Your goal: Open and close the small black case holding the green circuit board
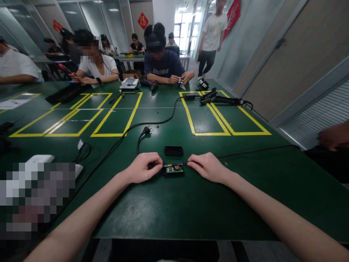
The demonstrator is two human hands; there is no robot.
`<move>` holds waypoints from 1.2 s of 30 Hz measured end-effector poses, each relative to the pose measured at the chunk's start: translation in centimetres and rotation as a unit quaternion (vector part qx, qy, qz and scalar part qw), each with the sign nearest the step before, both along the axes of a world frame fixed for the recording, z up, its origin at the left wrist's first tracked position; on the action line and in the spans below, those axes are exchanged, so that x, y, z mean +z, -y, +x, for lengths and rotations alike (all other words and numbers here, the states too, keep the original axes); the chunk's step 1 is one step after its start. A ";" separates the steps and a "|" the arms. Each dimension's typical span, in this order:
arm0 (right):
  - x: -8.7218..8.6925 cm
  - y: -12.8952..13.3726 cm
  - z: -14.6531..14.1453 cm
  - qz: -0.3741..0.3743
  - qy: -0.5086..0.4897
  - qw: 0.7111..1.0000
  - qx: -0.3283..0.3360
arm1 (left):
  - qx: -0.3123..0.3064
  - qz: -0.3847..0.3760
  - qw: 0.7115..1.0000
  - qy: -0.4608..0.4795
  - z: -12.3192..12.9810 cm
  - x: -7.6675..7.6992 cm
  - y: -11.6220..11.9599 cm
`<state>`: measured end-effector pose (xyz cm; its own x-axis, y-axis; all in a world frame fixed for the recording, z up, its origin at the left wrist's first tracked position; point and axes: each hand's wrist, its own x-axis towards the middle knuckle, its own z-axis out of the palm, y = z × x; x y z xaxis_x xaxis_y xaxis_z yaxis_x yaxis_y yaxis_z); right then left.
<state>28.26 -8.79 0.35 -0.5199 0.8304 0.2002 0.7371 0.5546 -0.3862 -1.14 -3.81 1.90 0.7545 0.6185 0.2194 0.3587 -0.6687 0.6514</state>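
Observation:
A small green circuit board [174,169] with wires attached sits at a black plastic case half [173,175] on the table in front of me. Whether it is fully seated in the case I cannot tell. My left hand [145,166] pinches the black cable at the board's left end. On the right, my right hand [208,166] closes on another black cable [245,149], which runs off to the right. Just beyond the board lies the other black case half [173,151]. A black power plug [146,130] rests past my left hand, its cord leading back toward that hand.
A long black cord [152,123] crosses the green table [136,211]. Yellow tape rectangles [212,134] mark its far part. A black hair-tool-like device [223,100] lies far right, a drill [154,86] farther back. White objects stand left. Several people sit across; one stands behind.

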 end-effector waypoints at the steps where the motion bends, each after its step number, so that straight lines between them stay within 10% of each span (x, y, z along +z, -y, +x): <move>1: 0.0 0.0 0.0 0.000 0.002 1.000 0.003 | -0.001 0.001 1.000 0.002 0.0 -0.1 0.0; 36: -0.1 -0.2 -0.4 0.021 -0.085 0.996 0.020 | 0.019 0.073 0.997 -0.011 0.1 -1.0 -0.1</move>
<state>27.89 -8.63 0.29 -0.5076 0.7990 0.3226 0.6404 0.6003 -0.4792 -1.01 -3.74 0.86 0.7368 0.6091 0.2934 0.3987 -0.7420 0.5390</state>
